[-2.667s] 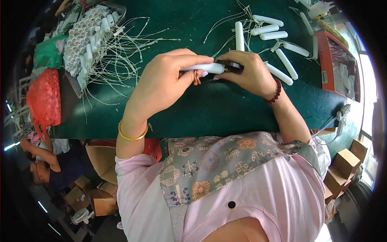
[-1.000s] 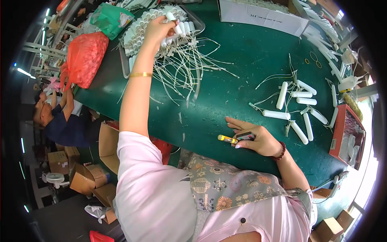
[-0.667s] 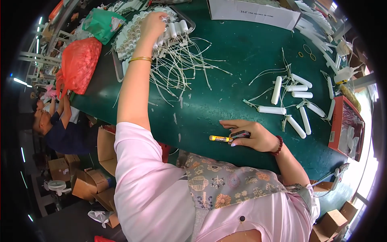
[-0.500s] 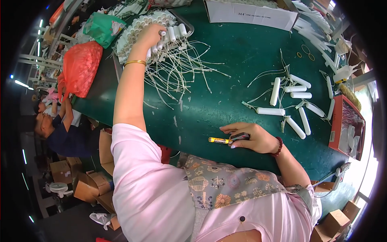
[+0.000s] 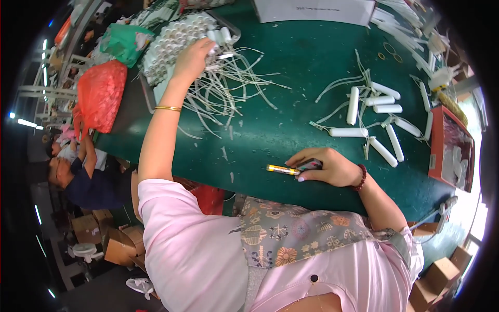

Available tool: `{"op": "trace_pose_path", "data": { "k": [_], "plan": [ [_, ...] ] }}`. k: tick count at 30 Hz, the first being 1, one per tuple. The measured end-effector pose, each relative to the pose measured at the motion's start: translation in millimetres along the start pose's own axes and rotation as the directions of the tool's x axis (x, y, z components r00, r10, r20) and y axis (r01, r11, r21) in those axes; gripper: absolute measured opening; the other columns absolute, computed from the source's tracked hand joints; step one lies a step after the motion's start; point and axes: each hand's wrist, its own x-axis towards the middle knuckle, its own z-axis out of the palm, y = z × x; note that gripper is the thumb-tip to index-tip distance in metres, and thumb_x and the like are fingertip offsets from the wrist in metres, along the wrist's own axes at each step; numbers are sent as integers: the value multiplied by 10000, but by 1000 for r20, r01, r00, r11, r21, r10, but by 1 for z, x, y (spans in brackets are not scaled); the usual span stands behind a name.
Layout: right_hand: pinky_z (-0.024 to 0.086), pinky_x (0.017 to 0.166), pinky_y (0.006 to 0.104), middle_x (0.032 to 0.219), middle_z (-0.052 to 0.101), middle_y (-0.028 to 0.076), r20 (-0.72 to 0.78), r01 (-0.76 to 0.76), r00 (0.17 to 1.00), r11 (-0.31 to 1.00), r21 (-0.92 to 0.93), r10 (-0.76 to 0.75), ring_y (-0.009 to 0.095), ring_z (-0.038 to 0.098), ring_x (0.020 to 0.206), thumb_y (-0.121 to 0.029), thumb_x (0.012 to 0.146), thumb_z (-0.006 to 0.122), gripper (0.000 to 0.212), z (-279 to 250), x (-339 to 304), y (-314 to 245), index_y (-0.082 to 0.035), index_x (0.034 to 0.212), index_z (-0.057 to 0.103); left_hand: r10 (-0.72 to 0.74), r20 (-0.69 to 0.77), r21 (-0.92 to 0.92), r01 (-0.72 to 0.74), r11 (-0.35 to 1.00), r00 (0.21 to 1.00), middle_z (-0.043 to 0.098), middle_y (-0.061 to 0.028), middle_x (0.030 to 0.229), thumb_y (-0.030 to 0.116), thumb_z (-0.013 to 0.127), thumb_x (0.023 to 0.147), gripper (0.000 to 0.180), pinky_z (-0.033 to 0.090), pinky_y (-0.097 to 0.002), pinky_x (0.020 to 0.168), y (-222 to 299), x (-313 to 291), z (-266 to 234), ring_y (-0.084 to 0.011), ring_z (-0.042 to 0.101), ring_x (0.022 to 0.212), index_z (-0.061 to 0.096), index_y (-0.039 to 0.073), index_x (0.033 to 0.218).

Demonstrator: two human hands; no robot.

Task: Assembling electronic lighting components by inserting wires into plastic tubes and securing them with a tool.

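Observation:
My left hand (image 5: 192,60) is at the near right part of a pile of white tubes (image 5: 176,39) standing packed in a tray (image 5: 232,27). Its fingers are closed on a white tube, mostly hidden by the hand. Thin white wires (image 5: 218,96) spread from the pile's near side over the green table (image 5: 249,140). Close to the table's front edge, my right hand (image 5: 332,167) is closed around a slim yellow tool with a dark handle (image 5: 283,169), its tip pointing left. Several loose white tubes with wires (image 5: 349,132) lie beyond and right of that hand.
A red plastic bag (image 5: 101,96) and a green bag (image 5: 125,44) sit left of the tray. At the far edge stands a white box (image 5: 314,13). A red box of small parts (image 5: 442,148) is at the right edge. Another person (image 5: 91,177) sits at far left.
My left hand has moved nearer and slightly right relative to the tray. The right hand and yellow tool hold about the same place. The whole view has shifted a little.

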Motion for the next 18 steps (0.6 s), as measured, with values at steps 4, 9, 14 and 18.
{"op": "trace_pose_path", "data": {
  "k": [4,9,14,18],
  "plan": [
    [524,976,345,1228,696,146,17,70,997,991,-115,-69,240,681,1109,-121,914,752,374,-4,0,1,16,1253,669,-102,1,10,102,995,995,657,-139,1289,-26,555,868,396,521,-423,954,5,6,6,-350,640,1146,687,70,1228],
    [541,885,372,1178,703,172,43,240,971,967,-86,-237,297,689,1025,-105,922,730,258,-4,-6,3,46,1130,709,-77,-160,-296,26,955,984,672,-126,1051,24,636,858,325,532,-425,830,114,55,-35,-315,658,921,714,97,1165],
    [547,866,378,1124,716,169,108,242,965,970,-38,-237,296,693,1005,-93,923,728,236,-4,-13,4,50,1109,710,82,212,-733,103,672,974,670,-130,979,184,732,863,246,529,-388,716,281,73,-22,-304,652,788,669,52,1061],
    [548,861,381,1094,718,174,129,266,958,962,-64,-256,303,693,993,-91,924,728,221,-4,-12,10,51,1092,709,-94,292,-667,273,693,952,656,-201,978,298,787,827,452,575,-428,737,345,86,-11,-356,688,892,536,-4,1050]
  ]
}}
